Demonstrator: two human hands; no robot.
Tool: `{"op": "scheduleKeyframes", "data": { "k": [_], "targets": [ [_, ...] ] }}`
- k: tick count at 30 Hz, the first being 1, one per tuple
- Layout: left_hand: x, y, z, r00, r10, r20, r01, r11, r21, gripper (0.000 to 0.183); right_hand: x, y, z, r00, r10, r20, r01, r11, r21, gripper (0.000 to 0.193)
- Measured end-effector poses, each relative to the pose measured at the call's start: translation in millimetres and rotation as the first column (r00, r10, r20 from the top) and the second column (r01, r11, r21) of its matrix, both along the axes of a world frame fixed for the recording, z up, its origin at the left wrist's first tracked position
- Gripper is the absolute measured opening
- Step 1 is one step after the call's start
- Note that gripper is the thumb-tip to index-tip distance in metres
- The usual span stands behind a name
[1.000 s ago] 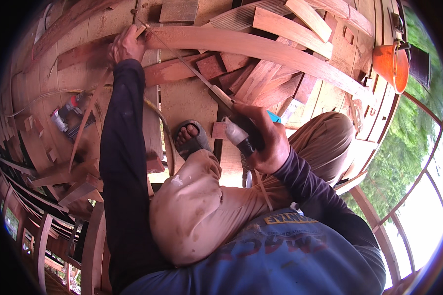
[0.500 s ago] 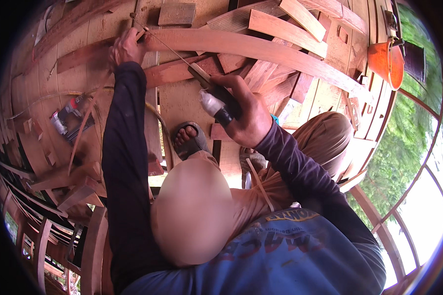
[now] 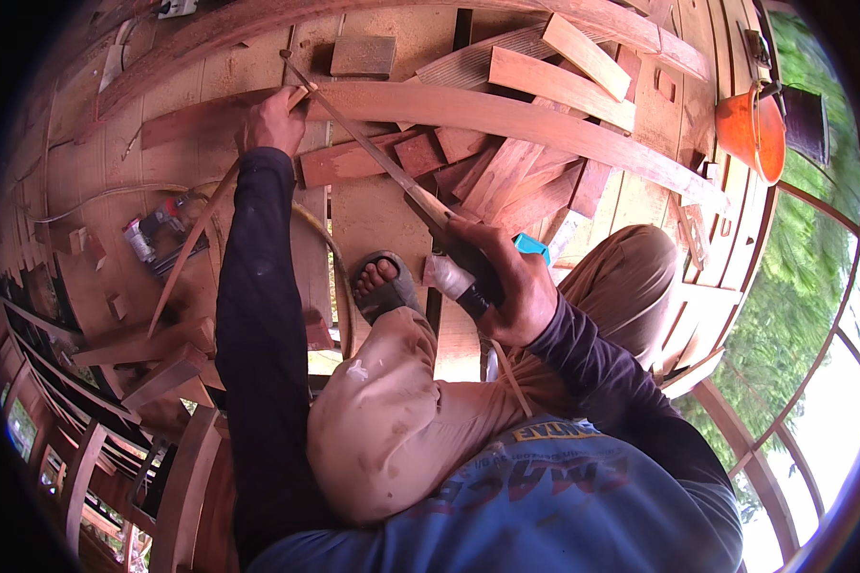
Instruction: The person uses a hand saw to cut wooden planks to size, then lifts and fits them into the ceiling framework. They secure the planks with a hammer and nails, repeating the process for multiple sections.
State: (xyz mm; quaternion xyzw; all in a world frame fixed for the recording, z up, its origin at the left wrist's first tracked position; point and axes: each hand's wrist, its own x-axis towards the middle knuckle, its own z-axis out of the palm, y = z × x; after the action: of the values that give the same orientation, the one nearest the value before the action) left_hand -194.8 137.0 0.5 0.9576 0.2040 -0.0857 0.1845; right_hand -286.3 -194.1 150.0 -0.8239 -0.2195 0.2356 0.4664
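Note:
My right hand point(image 3: 516, 286) is wrapped round the dark handle of a hand saw point(image 3: 377, 153); whitish wrapping shows on the handle. The saw's long narrow blade runs up and left, passing beside the end of a thin wooden strip point(image 3: 197, 232). Closed round that strip near its upper end is my left hand point(image 3: 275, 122), which rests at a long curved plank point(image 3: 449, 105). The strip slopes from there down to the left, past my left forearm. Whether the blade's teeth touch the strip, I cannot tell.
Loose boards and offcuts point(image 3: 559, 88) lie piled beyond the plank. A red and grey power tool point(image 3: 158, 229) sits at the left beside a hose. An orange bucket point(image 3: 750, 129) hangs at the right edge. My sandalled foot point(image 3: 382, 282) is on the plank floor below the saw.
My right hand has drawn back down and right, so more of the saw blade shows. My left hand still grips the strip. The whole view has shifted slightly.

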Motion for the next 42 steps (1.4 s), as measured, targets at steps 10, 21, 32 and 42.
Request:
{"op": "scheduleKeyframes", "data": {
  "k": [10, 21, 32, 42],
  "targets": [
    [10, 69, 85, 1.0, 0.025, 0.0, -0.023, 0.954, -0.298, 0.029, -20, -7, 54, 0.947, 0.067, 0.313, -0.108, 0.987, 0.115, 0.057],
    [-5, -29, 176, 0.955, -0.055, 0.29, 0.079, 0.995, -0.069, 0.031, 7, -6, 102, 0.909, 0.06, 0.412, -0.076, 0.997, 0.024, 0.051],
    [-10, -8, 210, 0.867, 0.134, 0.48, -0.058, 0.984, -0.17, 0.036, 6, -4, 128, 0.849, 0.047, 0.526, -0.153, 0.975, 0.16, 0.052],
    [-41, 18, 257, 0.793, 0.165, 0.587, 0.026, 0.953, -0.303, 0.038, 9, -2, 169, 0.729, 0.022, 0.684, -0.225, 0.952, 0.209, 0.044]
  ]
}}
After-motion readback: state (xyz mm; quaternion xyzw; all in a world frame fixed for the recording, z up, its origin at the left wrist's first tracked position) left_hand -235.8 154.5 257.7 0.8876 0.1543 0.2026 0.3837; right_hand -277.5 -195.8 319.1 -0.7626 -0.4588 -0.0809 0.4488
